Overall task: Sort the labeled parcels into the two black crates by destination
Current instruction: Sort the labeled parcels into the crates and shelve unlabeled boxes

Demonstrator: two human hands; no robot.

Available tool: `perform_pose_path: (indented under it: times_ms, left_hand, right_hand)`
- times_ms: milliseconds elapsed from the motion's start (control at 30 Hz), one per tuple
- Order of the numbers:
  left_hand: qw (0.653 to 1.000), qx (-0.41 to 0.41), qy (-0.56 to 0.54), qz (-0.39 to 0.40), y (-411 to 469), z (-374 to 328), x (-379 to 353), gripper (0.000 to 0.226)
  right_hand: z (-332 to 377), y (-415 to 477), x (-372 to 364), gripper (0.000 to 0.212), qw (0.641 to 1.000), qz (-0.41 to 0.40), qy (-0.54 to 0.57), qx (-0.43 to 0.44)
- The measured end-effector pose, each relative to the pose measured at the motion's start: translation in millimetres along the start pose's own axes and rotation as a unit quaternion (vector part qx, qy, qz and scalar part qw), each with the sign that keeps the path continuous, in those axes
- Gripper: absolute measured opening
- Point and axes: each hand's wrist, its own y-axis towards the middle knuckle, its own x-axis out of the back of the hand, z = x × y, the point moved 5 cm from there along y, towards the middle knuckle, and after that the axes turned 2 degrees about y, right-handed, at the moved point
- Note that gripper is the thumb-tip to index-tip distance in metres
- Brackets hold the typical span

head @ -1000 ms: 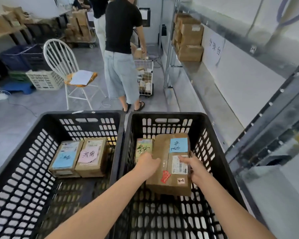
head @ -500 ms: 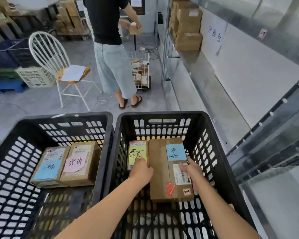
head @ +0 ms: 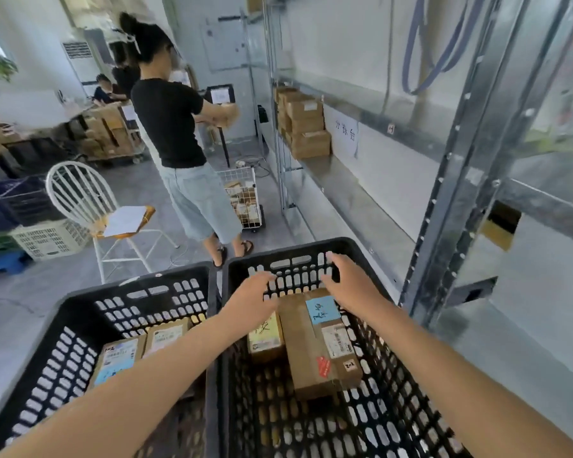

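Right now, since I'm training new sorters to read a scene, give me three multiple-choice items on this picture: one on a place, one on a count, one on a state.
1. Where does the long parcel lie?
A) left crate B) white chair C) right crate

2. How many parcels are in the right crate?
A) two B) one C) four

3. How are the left hand and right hand?
A) both gripping a parcel B) both open, holding nothing C) only the left gripping a parcel

Key: 1 C, it lies flat on that crate's floor beside the small yellow-labelled parcel. 2 A, only those two show there. 3 B, the fingers are straight and curl round nothing.
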Motion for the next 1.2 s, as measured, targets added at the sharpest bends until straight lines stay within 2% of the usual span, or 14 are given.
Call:
perform_pose_path:
  times_ms: [233,400,567,667,867,1000,1200]
  left_hand:
    - [0.991,-0.121,0.034,-0.036,-26.1,-28.7,39.7,0.055]
    - [0.982,-0.187,0.008,-0.018,-54.8,-28.8,43.3,0.057]
    - [0.966,-0.258,-0.027,0.004,-92.4,-45.7,35.2,0.061]
    - [0.952,-0.303,-0.036,0.025,-116.9,-66.3,26.3,0.061]
    - [0.9,-0.431,-0.045,0.044,-177.6,-156.5,2.1,0.062]
    - [0.85,-0.519,-0.071,0.061,-242.7,-231.6,-21.0,0.06]
    - [0.786,-0.605,-0.091,0.082,-365.1,-332.1,-72.2,0.056]
  right_hand:
    - [59.9,-66.0,48.3,0.054,0.99,-0.048,-0.123,0.049]
    - [75.4,-126.8,46.0,0.072,0.991,-0.081,-0.108,-0.012]
    - [88.5,-192.7,45.8,0.061,0.982,-0.111,-0.136,-0.063]
    - [92.1,-231.1,59.0,0.068,0.972,-0.143,-0.163,-0.091]
    - [92.7,-333.6,108.7,0.07,0.946,-0.209,-0.198,-0.146]
    - [75.6,-426.7,148.9,0.077,0.914,-0.263,-0.241,-0.195]
    - [60.7,-603.0,192.7,0.072,0.859,-0.357,-0.235,-0.28]
